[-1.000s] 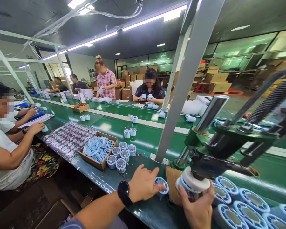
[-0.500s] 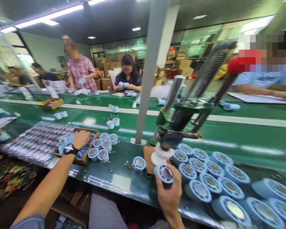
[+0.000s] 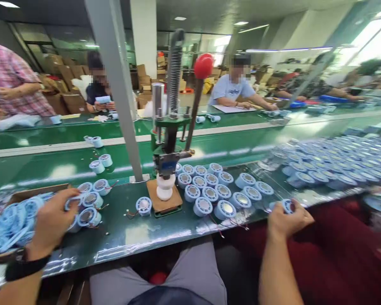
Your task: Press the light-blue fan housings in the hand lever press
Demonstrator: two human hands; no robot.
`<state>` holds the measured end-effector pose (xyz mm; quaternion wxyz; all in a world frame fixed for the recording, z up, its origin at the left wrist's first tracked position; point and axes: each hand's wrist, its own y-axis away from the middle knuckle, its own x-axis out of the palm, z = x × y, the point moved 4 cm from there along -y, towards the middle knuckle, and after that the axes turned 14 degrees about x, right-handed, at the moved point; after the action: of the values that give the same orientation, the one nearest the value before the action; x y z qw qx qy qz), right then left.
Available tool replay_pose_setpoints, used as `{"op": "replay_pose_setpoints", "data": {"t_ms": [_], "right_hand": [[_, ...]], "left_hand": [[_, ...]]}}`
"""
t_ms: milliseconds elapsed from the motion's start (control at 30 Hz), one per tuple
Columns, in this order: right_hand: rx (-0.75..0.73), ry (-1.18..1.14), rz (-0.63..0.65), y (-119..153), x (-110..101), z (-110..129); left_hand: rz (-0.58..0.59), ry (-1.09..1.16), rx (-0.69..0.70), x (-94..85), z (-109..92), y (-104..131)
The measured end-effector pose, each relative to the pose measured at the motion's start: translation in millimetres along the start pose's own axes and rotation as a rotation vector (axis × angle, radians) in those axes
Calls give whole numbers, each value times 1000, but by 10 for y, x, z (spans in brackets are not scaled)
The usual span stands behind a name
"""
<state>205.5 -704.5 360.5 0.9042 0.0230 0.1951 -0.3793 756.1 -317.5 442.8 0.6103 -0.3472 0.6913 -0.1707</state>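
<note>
My left hand, with a black band at its wrist, pinches a light blue ring beside a cluster of blue round units. A cardboard box of blue rings lies left of it. Over the bench's front edge at the right, my right hand holds a blue round unit by its rim. Between my hands stands a hand press with a red knob and white pads over a brown board. One wired unit sits left of the board.
Several blue units stand right of the press. Many more fill the far right bench. A grey post rises behind the bench. Beyond the green conveyor, people work along the far side.
The view has swung right. My right hand has moved from beside the press to the right with the unit. My left hand has left the box and now has a ring.
</note>
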Motion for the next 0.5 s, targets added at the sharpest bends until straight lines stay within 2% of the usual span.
{"op": "replay_pose_setpoints", "data": {"t_ms": [67, 133, 200, 233, 300, 333, 367, 400, 500], "right_hand": [[31, 42, 125, -138, 182, 24], [36, 84, 256, -179, 290, 57], [13, 111, 351, -151, 298, 95], [-15, 101, 348, -102, 257, 129], [-99, 5, 253, 119, 113, 234], [-162, -69, 221, 321, 43, 305], [-255, -141, 252, 597, 4, 390], [-375, -195, 357, 948, 6, 479], [-773, -206, 898, 2300, 203, 655]], "left_hand": [[19, 130, 158, 147, -612, 93], [136, 245, 236, 385, -1036, 272], [240, 283, 218, 622, -1239, 509], [269, 275, 187, 720, -1271, 631], [285, 241, 109, 863, -1248, 841], [278, 224, 72, 907, -1212, 918], [266, 212, 36, 936, -1172, 975], [255, 207, 6, 955, -1135, 1010], [224, 216, -40, 969, -1085, 1016]]}}
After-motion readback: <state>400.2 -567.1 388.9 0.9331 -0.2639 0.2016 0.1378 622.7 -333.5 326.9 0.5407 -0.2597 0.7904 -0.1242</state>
